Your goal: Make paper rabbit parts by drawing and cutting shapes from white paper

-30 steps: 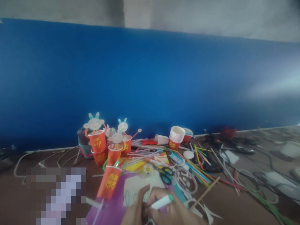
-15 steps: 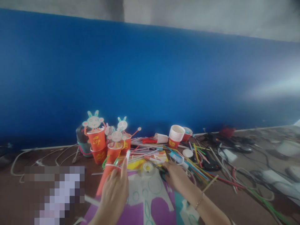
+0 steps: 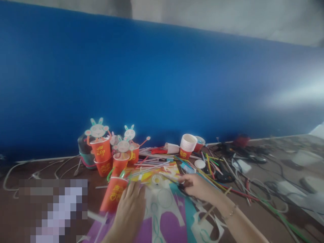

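My left hand (image 3: 131, 206) rests over the left side of a white paper sheet (image 3: 165, 199) with green outlines of circles and long shapes. Its fingers point forward, close to an orange-red paper cup (image 3: 116, 192). My right hand (image 3: 193, 185) is closed around the dark handles of scissors, whose blades (image 3: 168, 177) point left past a roll of clear tape (image 3: 157, 179). Purple paper (image 3: 173, 224) lies under the white sheet, and teal paper (image 3: 190, 209) shows at its right.
Behind on the left stand red cups (image 3: 101, 150) with paper rabbit figures (image 3: 97, 131). Farther back is a stack of white-rimmed cups (image 3: 188, 143). Colored sticks, cut paper scraps (image 3: 205, 231) and a tangle of cables (image 3: 273, 189) lie to the right.
My left hand has lowered from a raised finger with a small white piece onto the paper. My right hand has moved slightly right with the scissors, whose blades now show. The view has shifted slightly.
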`<state>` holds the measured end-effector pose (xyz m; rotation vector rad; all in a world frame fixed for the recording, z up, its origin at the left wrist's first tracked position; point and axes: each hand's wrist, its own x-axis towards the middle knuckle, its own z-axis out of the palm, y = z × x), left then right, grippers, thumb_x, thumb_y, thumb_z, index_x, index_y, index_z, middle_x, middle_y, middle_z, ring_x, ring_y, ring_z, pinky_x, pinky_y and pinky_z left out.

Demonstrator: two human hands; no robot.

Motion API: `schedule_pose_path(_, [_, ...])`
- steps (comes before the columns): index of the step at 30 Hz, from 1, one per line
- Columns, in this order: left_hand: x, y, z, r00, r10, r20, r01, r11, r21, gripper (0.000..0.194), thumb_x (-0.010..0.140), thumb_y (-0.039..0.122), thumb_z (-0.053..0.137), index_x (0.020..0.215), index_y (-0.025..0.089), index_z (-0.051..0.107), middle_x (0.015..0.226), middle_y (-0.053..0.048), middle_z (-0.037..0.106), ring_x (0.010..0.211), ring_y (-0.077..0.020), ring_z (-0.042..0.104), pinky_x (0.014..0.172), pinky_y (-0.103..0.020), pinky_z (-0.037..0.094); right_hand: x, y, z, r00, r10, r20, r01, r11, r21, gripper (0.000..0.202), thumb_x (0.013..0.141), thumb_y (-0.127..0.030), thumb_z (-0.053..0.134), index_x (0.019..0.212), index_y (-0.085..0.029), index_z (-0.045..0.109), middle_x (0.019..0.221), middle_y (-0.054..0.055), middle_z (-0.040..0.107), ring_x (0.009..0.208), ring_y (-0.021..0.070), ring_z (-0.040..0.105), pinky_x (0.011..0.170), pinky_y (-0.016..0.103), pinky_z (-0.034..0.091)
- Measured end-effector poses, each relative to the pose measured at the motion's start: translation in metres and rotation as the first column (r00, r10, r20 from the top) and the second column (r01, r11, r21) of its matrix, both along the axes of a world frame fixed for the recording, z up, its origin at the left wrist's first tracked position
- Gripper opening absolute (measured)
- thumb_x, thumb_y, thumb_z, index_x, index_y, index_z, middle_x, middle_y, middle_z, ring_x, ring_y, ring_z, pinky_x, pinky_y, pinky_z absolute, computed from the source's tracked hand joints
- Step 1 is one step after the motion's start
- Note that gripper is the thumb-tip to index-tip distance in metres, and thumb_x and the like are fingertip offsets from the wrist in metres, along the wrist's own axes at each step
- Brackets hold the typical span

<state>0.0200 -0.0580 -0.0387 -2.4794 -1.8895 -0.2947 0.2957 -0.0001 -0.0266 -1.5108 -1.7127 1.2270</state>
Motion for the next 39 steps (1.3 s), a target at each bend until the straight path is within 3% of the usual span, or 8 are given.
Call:
schedule_pose_path(4, [0.008,0.007,0.005,0.982,-0.099,0.159,0.131,0.971,-0.201,0.042,0.083,0.018,0.050,0.124,0.015,0.054,0.132,-0.012,0.055,0.124,-0.0253,0.046,0.104,-0.040,0.037,0.009,-0.001,-0.008,0.992,0.042,-0.122,-0.063,0.982,-0.177,0.031,0.061,-0.015,0.070,0.091,-0.018,0.073,0.061,-0.003,0.064,0.049,0.0105,0.053,0.046,0.021,0.040])
schedule_pose_path(7, [0.015,0.023,0.012,0.993,-0.047,0.104,0.076,0.951,-0.298,0.049,0.076,0.028,0.061,0.122,0.014,0.055,0.128,-0.014,0.056,0.120,-0.0296,0.048,0.103,-0.043,0.035,0.004,-0.004,-0.011,0.987,0.050,-0.152,-0.087,0.965,-0.249,0.029,0.061,-0.019,0.074,0.090,-0.017,0.072,0.060,-0.003,0.063,0.048,0.0092,0.053,0.041,0.018,0.037])
schedule_pose_path(11, [0.021,0.045,0.015,0.998,-0.008,0.070,0.029,0.951,-0.309,0.065,0.059,0.043,0.074,0.116,0.016,0.058,0.125,-0.015,0.056,0.122,-0.0359,0.046,0.101,-0.048,0.033,-0.011,-0.009,-0.008,0.984,0.099,-0.149,-0.140,0.943,-0.303,0.031,0.061,-0.017,0.071,0.092,-0.019,0.073,0.057,-0.004,0.064,0.043,0.0084,0.053,0.036,0.016,0.033])
schedule_pose_path(17, [0.024,0.057,0.016,0.998,0.006,0.066,0.017,0.939,-0.344,0.091,0.047,0.041,0.079,0.127,0.014,0.047,0.138,-0.020,0.046,0.127,-0.0362,0.042,0.107,-0.049,0.024,-0.018,-0.008,-0.010,0.988,0.149,-0.035,-0.153,0.943,-0.294,0.024,0.061,-0.009,0.062,0.080,-0.017,0.075,0.046,-0.004,0.061,0.035,0.0068,0.046,0.034,0.015,0.029])
schedule_pose_path(24, [0.020,0.064,0.019,0.991,-0.027,0.133,0.075,0.928,-0.366,0.061,0.046,0.044,0.077,0.099,0.017,0.064,0.108,-0.012,0.066,0.108,-0.0348,0.055,0.095,-0.049,0.036,-0.009,-0.001,-0.029,0.993,0.060,-0.105,-0.082,0.972,-0.220,0.030,0.061,-0.008,0.061,0.087,-0.017,0.072,0.046,-0.008,0.056,0.038,0.0064,0.046,0.038,0.017,0.030])
schedule_pose_path(29, [0.020,0.074,0.026,0.976,-0.055,0.212,0.130,0.924,-0.358,0.016,0.066,0.029,0.058,0.076,0.020,0.067,0.081,-0.001,0.071,0.082,-0.0217,0.064,0.073,-0.031,0.043,-0.013,0.001,-0.030,0.982,-0.014,-0.190,-0.014,0.990,-0.142,0.030,0.060,-0.019,0.068,0.090,-0.017,0.069,0.053,-0.007,0.058,0.044,0.0089,0.051,0.043,0.019,0.035])
schedule_pose_path(33, [0.023,0.081,0.037,0.961,-0.039,0.274,0.135,0.930,-0.341,0.016,0.068,0.022,0.054,0.074,0.020,0.068,0.078,-0.001,0.073,0.078,-0.0199,0.066,0.066,-0.027,0.041,-0.023,0.001,-0.029,0.969,-0.092,-0.231,0.070,0.992,-0.103,0.035,0.066,-0.030,0.062,0.099,-0.015,0.065,0.058,-0.003,0.063,0.046,0.0119,0.058,0.039,0.019,0.032])
schedule_pose_path(39, [0.026,0.089,0.055,0.914,-0.092,0.396,0.200,0.950,-0.240,0.012,0.070,0.023,0.057,0.073,0.021,0.068,0.080,-0.003,0.073,0.082,-0.0221,0.066,0.073,-0.030,0.042,-0.033,0.008,-0.037,0.933,-0.232,-0.277,0.236,0.972,-0.018,0.028,0.058,-0.027,0.061,0.085,-0.018,0.062,0.048,-0.006,0.058,0.040,0.0122,0.052,0.038,0.020,0.031])
